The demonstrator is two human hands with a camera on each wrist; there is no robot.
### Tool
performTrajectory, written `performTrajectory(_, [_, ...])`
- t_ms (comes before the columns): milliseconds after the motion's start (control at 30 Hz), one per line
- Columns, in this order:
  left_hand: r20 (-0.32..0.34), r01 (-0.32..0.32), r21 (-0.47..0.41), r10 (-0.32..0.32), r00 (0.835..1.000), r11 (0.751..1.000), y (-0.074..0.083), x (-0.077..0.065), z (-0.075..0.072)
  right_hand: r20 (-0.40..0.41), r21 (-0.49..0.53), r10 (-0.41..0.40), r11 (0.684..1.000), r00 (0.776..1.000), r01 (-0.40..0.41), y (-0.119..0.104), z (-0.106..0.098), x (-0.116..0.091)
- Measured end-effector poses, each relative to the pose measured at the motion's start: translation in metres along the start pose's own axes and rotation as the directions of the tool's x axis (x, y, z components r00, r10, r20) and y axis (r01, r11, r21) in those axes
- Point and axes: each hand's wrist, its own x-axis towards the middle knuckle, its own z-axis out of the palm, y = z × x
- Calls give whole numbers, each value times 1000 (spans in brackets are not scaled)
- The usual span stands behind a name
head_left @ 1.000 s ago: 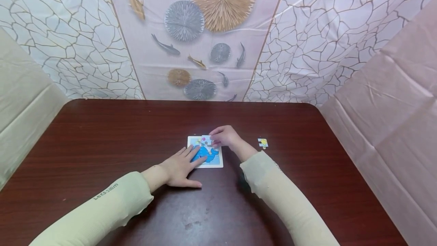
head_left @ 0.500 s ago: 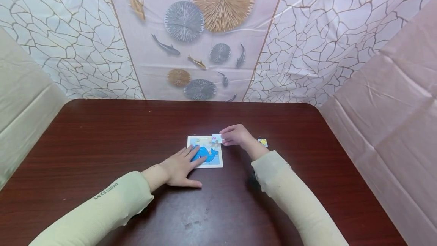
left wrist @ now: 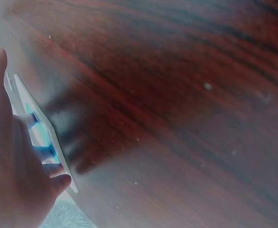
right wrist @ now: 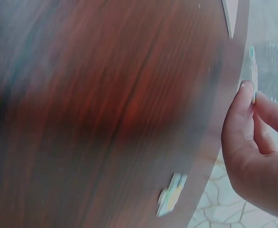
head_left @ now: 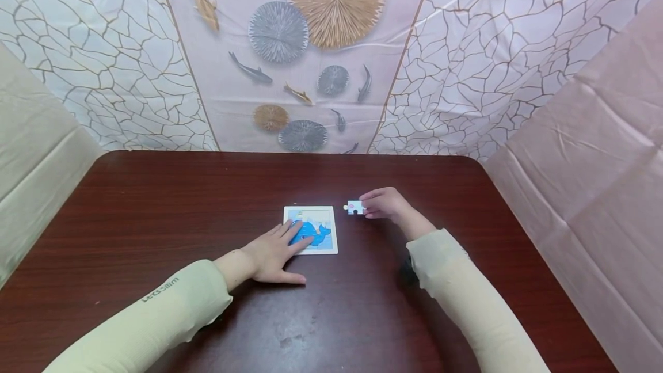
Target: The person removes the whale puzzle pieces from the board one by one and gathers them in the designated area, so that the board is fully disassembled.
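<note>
A framed whale jigsaw puzzle (head_left: 334, 240) lies flat near the table's middle in the head view. Its upper right part shows pale bare backing; a blue whale fills the lower part. My left hand (head_left: 273, 253) rests on the puzzle's left side, fingers straight and spread, the thumb out on the table. Right of the frame, above the table, my right hand (head_left: 391, 206) pinches a pale jigsaw piece (head_left: 354, 207) with a pink mark between thumb and fingers. The right wrist view shows that piece edge-on, fingertips at its lower end.
Another jigsaw piece (right wrist: 172, 194) with some yellow lies on the table in the right wrist view; in the head view my right hand and arm hide it. The dark wooden table (head_left: 181, 200) ends at a patterned cloth backdrop (head_left: 305, 73), with pale panels either side.
My right hand has lifted the pale piece off the puzzle's upper part and carried it rightward past the frame, covering the yellow piece. The left hand stays in place.
</note>
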Motion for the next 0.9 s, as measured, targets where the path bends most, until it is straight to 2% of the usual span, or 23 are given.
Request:
performTrajectory(267, [-6, 0, 6, 0, 1000, 1000, -1, 0, 0, -16, 10, -1, 1000, 1000, 1, 5, -21, -2])
performTrajectory(467, [-4, 0, 4, 0, 1000, 1000, -1, 0, -1, -35, -20, 36, 999, 999, -36, 10, -32, -4])
performTrajectory(900, [-1, 2, -9, -2, 1000, 1000, 0, -1, 1, -24, -14, 44, 999, 999, -44, 22, -30, -6])
